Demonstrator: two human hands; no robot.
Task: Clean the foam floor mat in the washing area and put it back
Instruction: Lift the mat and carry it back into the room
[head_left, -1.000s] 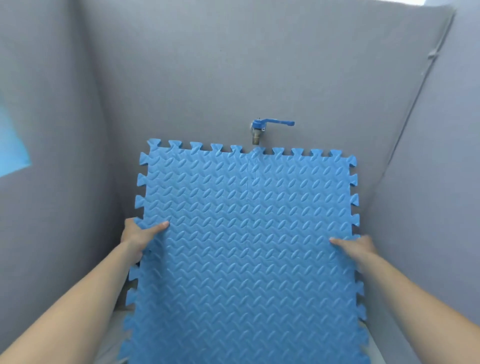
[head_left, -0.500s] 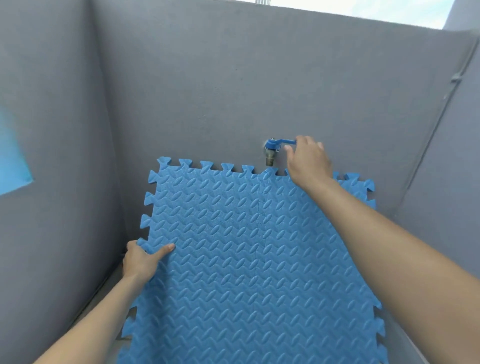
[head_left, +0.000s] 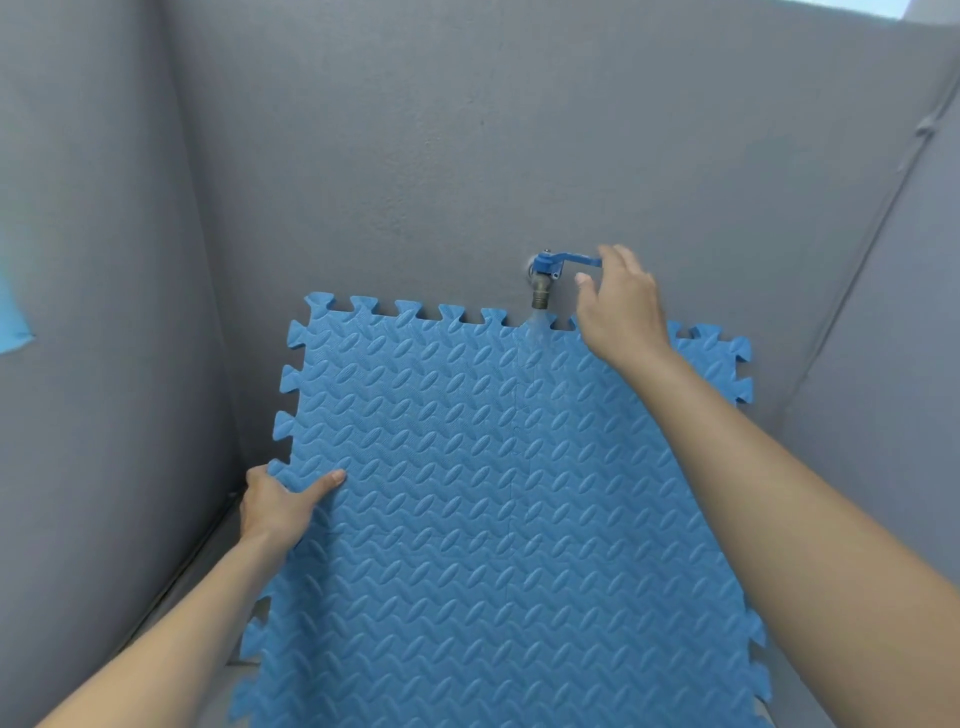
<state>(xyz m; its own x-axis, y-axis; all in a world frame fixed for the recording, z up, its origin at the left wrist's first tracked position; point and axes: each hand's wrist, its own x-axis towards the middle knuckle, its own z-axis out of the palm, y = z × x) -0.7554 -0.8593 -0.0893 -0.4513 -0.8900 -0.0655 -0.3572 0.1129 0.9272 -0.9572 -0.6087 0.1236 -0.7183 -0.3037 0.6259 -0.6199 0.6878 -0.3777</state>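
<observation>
- Head view: the blue foam floor mat with interlocking toothed edges (head_left: 493, 493) leans against the grey wall (head_left: 467, 156), its top edge under the brass tap with blue lever (head_left: 543, 283).
- The left hand (head_left: 278, 501) grips the mat's left edge, thumb on front.
- The right hand (head_left: 621, 306) touches the lever's end with loosely curled fingers; water runs onto the mat.

No text, labels, brands, numbers or signs that I can read anywhere here. The blue interlocking foam floor mat (head_left: 467, 493) under my hands carries only a raised leaf-like pattern, no lettering. The blue-handled brass wall tap (head_left: 543, 280) shows no marking I can make out. The grey plastered walls (head_left: 415, 156) bear no writing. The pale blue patch (head_left: 13, 322) at the left edge is blurred; nothing legible on it.
</observation>
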